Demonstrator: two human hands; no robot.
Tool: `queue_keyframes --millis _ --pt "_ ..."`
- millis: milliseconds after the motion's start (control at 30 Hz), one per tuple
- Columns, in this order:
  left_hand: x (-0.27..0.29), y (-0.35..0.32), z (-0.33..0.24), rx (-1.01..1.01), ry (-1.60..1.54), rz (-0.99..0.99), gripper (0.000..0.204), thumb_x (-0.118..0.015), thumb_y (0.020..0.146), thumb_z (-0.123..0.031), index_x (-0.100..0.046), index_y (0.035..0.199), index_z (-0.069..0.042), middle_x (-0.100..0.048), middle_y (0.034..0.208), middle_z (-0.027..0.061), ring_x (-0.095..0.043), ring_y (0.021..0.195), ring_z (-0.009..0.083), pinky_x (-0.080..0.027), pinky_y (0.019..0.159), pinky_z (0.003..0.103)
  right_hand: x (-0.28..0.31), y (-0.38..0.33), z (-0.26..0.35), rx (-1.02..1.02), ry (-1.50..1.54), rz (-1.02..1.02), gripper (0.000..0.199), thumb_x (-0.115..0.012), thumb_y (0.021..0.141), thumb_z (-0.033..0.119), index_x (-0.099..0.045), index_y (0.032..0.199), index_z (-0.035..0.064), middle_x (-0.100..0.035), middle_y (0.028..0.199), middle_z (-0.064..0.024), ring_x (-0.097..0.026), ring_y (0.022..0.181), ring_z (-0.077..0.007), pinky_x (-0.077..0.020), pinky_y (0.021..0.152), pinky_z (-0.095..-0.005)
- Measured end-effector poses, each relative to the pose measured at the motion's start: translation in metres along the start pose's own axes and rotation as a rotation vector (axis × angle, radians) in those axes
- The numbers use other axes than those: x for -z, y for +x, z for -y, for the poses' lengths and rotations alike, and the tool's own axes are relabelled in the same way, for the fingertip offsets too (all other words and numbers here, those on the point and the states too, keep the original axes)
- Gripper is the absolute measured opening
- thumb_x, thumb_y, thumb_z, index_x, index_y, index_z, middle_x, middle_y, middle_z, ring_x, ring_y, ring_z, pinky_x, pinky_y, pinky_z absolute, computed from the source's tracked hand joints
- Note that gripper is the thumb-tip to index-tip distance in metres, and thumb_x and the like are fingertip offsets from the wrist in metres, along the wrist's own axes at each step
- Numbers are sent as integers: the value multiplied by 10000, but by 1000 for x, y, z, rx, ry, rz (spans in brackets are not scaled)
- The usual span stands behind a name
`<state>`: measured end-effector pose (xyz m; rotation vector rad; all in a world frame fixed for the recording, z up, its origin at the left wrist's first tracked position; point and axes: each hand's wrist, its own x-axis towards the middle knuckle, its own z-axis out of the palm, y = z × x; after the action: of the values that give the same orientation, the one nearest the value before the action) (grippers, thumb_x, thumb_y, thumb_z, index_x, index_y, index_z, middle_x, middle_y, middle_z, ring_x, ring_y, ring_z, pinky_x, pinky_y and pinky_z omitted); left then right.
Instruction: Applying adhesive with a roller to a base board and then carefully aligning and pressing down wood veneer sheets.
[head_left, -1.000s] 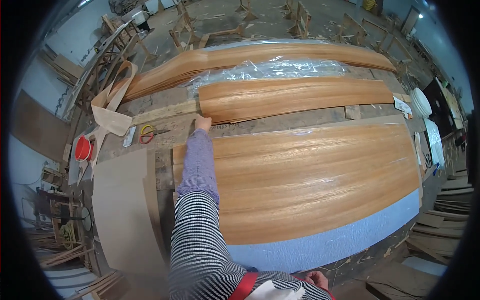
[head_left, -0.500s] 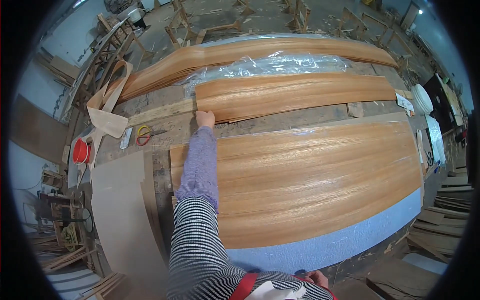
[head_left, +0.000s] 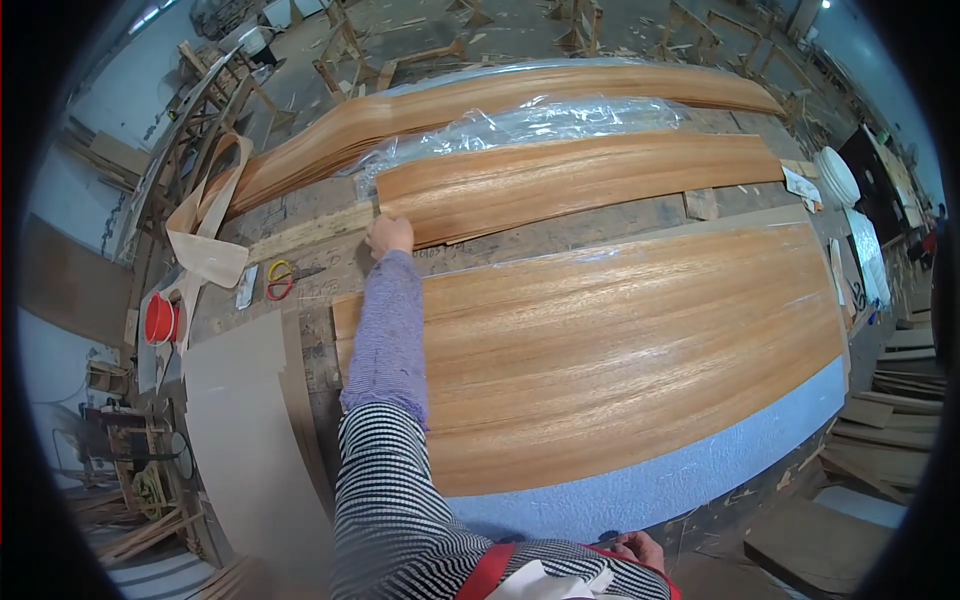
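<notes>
My left arm, in a purple knitted oversleeve, stretches across the workbench. My left hand (head_left: 390, 236) is closed at the lower left corner of a narrow stack of wood veneer sheets (head_left: 580, 183), its fingers curled over the edge. Nearer me lies a wide veneer panel (head_left: 620, 350) with a glossy grain, on a pale blue sheet (head_left: 660, 480) that shows along its front. My right hand (head_left: 640, 549) rests low by my body at the bench's front edge. Its fingers are curled, and whether anything is in them cannot be seen.
Scissors (head_left: 281, 280) with red and yellow handles lie left of my arm, near a red spool (head_left: 160, 318) and a looped veneer strip (head_left: 208, 258). Beige sheets (head_left: 240, 420) sit at near left. Behind are clear plastic film (head_left: 530, 125) and a long veneer stack (head_left: 600, 83).
The view has shifted slightly, so the bench things sit a little further up and left. My left hand stays at the veneer stack's corner, its fingers now more around the edge.
</notes>
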<state>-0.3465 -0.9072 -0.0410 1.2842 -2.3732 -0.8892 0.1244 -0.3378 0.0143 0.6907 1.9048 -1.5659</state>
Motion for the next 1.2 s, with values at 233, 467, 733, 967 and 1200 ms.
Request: queue_keyframes --millis 233,467,733,967,1200 --pt "-9 56 43 75 -622 143 290 -541 871 -211 -679 931 37 -674 939 160 -633 932 246 -474 833 408 0 -5 17 -7 60 39 108 -625 895 29 -584 979 -25 -654 853 -85 -645 807 -150 -533 749 -295" --pt "-9 50 50 83 -850 203 236 -646 817 -219 -672 838 14 -677 860 97 -618 768 142 -462 639 299 -2 -8 15 5 74 4 104 -633 899 49 -588 963 -20 -659 854 -87 -642 813 -144 -537 763 -302" --pt "-6 98 61 82 -693 177 166 -664 825 -145 -653 907 -2 -646 842 68 -622 732 171 -461 554 285 -2 -10 3 -12 28 -9 90 -646 892 47 -584 943 4 -644 848 -53 -599 781 -118 -511 743 -277" --pt "-54 69 54 444 -964 130 289 -690 841 -86 -594 1090 27 -639 944 114 -647 810 236 -548 642 311 -6 -9 6 -36 187 -67 111 -658 887 48 -574 951 16 -641 848 -42 -586 772 -105 -501 729 -262" --pt "-54 100 91 339 -752 122 303 -638 887 -147 -604 1094 71 -656 1047 177 -639 970 314 -547 805 395 -5 -6 22 -126 128 -41 124 -661 889 56 -574 967 14 -644 848 -40 -589 776 -95 -497 723 -251"
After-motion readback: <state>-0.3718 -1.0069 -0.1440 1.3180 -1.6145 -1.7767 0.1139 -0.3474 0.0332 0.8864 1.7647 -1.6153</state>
